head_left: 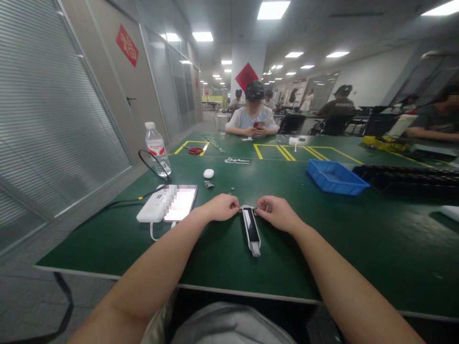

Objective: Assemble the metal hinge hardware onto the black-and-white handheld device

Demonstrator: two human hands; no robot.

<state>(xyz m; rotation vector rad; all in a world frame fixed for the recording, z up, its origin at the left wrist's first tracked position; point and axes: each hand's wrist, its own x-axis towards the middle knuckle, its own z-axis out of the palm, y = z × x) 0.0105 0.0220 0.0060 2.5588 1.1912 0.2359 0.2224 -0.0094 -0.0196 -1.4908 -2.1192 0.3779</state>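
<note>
A narrow black-and-white oblong device [251,229] lies lengthwise on the green table [358,248], directly in front of me. My left hand [220,208] is closed in a pinch at the left of the device's far end. My right hand [278,212] is closed in a pinch at the right of that same end, with a small metal part between its fingertips. Both hands rest on the table, and the two pinches nearly meet above the device's top edge.
To my left lie a phone [181,202] on a white power bank [152,210], a water bottle [157,148] and a white puck [208,173]. A blue tray [335,177] and black trays [409,177] stand right. A person sits across the table; red scissors [195,151] lie there.
</note>
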